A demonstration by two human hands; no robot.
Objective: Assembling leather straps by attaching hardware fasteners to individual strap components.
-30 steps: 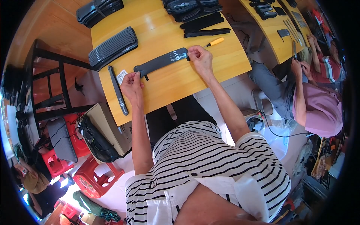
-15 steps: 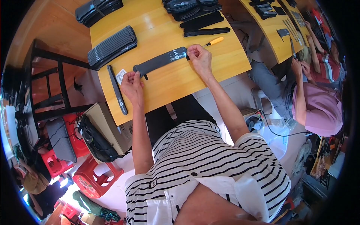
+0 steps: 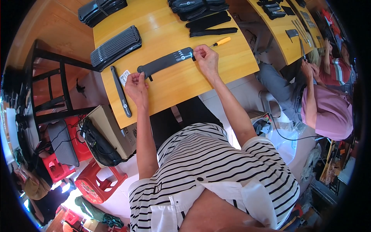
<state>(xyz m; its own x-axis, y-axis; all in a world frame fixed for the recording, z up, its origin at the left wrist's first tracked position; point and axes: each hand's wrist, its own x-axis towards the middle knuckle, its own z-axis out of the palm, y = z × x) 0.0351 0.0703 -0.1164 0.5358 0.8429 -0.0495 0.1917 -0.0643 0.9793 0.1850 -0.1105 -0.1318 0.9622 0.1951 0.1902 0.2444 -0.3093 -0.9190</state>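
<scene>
A dark grey fabric band (image 3: 164, 64) with white and light-blue print lies flat on the yellow wooden table (image 3: 174, 91), stretched between my hands. My left hand (image 3: 136, 88) pinches its rounded left end, where a short black tab sticks out below. At the other end, the fingertips of my right hand (image 3: 207, 61) are closed on the band's edge, beside a small black piece partly hidden by the fingers. A tool with a yellow handle (image 3: 222, 41) and thin shaft lies just beyond my right hand. Left of my left hand are a white label (image 3: 124, 77) and a narrow dark strip (image 3: 121, 92).
A fanned stack of similar bands (image 3: 116, 46) lies at the table's left. Tied bundles (image 3: 101, 11) and dark strips (image 3: 208, 22) sit toward the back. A black metal frame (image 3: 65, 83) and cardboard box (image 3: 112, 129) stand left. Co-workers sit at another table (image 3: 278, 36) on the right.
My hands and the band stay almost where they were. At the far right, a co-worker in a red striped top has lowered a raised arm.
</scene>
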